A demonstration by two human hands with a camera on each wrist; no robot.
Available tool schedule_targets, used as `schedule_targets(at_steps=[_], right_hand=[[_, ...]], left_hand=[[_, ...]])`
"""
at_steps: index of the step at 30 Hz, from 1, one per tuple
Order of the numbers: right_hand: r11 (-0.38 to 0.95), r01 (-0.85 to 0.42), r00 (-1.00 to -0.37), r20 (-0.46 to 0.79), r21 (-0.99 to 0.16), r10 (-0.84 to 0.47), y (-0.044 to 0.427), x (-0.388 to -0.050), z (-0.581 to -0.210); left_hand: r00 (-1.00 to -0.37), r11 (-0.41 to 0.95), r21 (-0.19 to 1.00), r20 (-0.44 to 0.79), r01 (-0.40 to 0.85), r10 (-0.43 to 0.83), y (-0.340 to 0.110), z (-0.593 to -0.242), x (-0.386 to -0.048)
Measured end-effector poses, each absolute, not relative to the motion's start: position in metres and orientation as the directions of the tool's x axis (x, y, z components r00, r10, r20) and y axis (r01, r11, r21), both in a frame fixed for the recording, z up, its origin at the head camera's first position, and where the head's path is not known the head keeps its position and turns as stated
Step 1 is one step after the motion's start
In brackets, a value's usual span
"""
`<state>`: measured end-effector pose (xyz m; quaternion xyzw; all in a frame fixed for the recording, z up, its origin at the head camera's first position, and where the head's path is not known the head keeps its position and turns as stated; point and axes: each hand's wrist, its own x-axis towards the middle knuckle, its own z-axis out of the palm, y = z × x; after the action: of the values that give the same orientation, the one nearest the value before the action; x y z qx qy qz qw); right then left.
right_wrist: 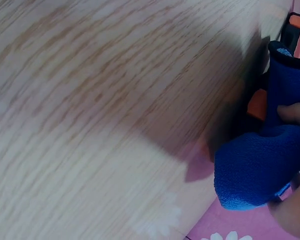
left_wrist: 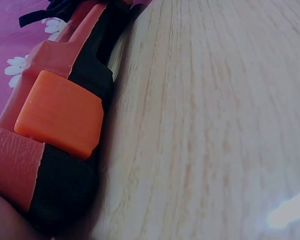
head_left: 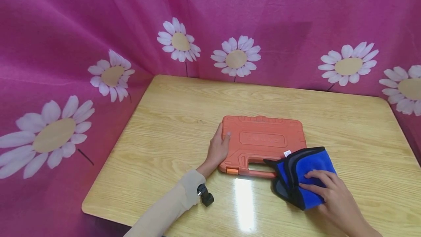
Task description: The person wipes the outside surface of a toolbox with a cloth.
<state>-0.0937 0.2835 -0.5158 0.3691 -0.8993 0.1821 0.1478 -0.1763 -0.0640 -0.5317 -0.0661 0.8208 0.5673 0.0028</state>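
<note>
An orange-red plastic case (head_left: pixel 263 129) with a handle cutout lies flat on the table. My left hand (head_left: pixel 217 150) grips its left edge, thumb on the lid. In the left wrist view the case's bright orange latch (left_wrist: pixel 60 115) is closed up against a black lower half. A folded blue cloth (head_left: pixel 314 164) with black edging covers the case's near right corner. My right hand (head_left: pixel 338 198) holds this cloth, fingers spread over its top. Seen from the right wrist, the bunched cloth (right_wrist: pixel 255 167) partly hides another orange latch (right_wrist: pixel 258 104).
The wooden table (head_left: pixel 177 120) has rounded corners and reflects a bright light near its front. A magenta curtain (head_left: pixel 273 6) with white daisies hangs behind it and to its left. A black device (head_left: pixel 206 196) is strapped to my left wrist.
</note>
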Motion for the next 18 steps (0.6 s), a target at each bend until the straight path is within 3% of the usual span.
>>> schedule_targets(at_steps=[18], right_hand=[[0.678,-0.687,-0.719,0.384,-0.262,-0.58,0.299,-0.092,-0.516]], left_hand=[[-0.989,0.353,0.927,-0.094,-0.13,-0.116,-0.064,-0.534,-0.178]])
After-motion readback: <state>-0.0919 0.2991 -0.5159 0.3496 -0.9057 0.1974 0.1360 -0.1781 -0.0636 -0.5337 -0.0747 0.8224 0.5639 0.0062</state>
